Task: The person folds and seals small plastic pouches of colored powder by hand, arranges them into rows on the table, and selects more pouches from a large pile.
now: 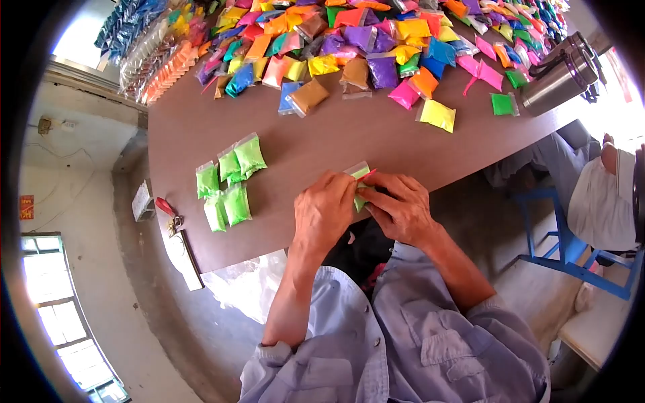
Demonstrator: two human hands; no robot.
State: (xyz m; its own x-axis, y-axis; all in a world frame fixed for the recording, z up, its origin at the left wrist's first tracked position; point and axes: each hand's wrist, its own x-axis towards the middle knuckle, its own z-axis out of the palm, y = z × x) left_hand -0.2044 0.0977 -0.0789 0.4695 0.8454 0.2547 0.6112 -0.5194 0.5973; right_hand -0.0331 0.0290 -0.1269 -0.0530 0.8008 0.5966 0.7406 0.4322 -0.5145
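Observation:
Both hands meet at the table's near edge around a small clear plastic bag [358, 169] with light green contents. My left hand [325, 205] pinches the bag's left side. My right hand [401, 205] closes on its right side, fingers bent. A thin pinkish-red strip [367, 175] shows at the top of the bag between the fingertips; what it is I cannot make out. Much of the bag is hidden behind the fingers. To the left on the table lie several similar bags of bright green stuff [236, 203], grouped close together.
A large heap of small colourful bags [383, 70] covers the far side of the brown table [295, 144]. A steel flask [561, 77] stands at the right edge. Keys with a red tag [168, 209] lie at the left edge. Another person sits at right, near a blue metal stool [571, 248].

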